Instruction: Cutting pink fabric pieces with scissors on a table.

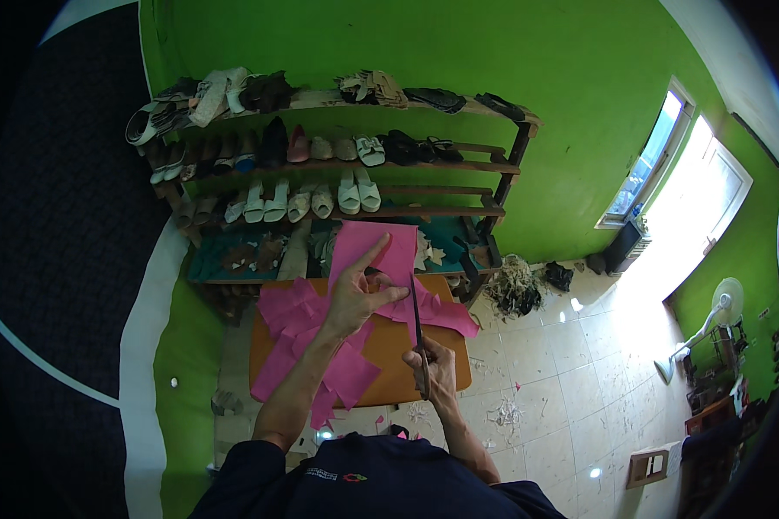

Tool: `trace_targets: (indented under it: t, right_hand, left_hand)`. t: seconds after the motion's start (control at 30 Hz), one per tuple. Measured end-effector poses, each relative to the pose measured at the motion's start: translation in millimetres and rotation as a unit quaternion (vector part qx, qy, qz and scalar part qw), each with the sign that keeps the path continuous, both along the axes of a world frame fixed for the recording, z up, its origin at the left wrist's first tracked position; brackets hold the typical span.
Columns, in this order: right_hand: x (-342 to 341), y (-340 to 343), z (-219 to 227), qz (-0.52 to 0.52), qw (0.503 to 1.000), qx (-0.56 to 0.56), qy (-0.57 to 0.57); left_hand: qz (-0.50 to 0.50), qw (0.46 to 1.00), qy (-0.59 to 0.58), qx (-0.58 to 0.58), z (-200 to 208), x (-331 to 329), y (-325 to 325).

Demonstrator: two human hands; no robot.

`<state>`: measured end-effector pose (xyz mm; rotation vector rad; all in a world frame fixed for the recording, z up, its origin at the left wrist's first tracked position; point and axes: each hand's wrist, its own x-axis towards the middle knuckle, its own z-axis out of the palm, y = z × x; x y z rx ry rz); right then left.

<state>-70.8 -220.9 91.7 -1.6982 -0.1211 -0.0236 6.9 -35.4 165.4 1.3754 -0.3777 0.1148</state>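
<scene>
A pink sheet (355,246) is held up over the table by my left hand (352,298), its thumb and fingers pressed on the material. My right hand (433,368) grips a pair of scissors (418,324) by the handles, blades pointing away from me. The blades meet the sheet's right edge near my left thumb; whether they are apart is too fine to tell. More pink pieces (350,374) lie loosely over the left part of the orange-brown table (446,350), and a pink strip (446,313) reaches past its right edge.
Behind the table a wooden rack (515,160) carries several pairs of shoes and sandals (350,192). Scraps (506,411) litter the tiled floor, with a heap of shreds (515,290) beside the rack. A white fan (725,303) stands at the right, near a bright doorway (692,212).
</scene>
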Motion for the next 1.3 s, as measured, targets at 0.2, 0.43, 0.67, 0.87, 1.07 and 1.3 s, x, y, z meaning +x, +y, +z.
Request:
trace_targets:
  t: [0.2, 0.43, 0.67, 0.87, 1.07, 1.3]
  right_hand:
    - [-4, 1, 1, -0.007, 1.000, 0.004, 0.001]
    - [0, 3, 9, -0.004, 1.000, -0.001, 0.027]
    - [0, 4, 1, 0.004, 0.999, 0.033, 0.036]
    - [-2, 4, 7, -0.007, 0.999, 0.010, 0.036]
    - [0, 2, 2, 0.025, 0.999, -0.013, 0.032]
    - [7, 8, 10, 0.011, 0.998, 0.056, 0.039]
  left_hand:
    - [-0.007, 0.998, -0.019, -0.052, 8, 3, -3]
    - [-0.025, 0.999, -0.017, -0.022, -3, -3, -8]
    - [-0.015, 0.999, -0.011, -0.050, -7, -5, -13]
    - [-0.005, 1.000, -0.006, -0.030, -3, -10, -7]
    - [0.021, 0.997, -0.003, -0.076, -4, -5, -10]
    - [-0.012, 0.997, -0.004, -0.079, -10, -11, -17]
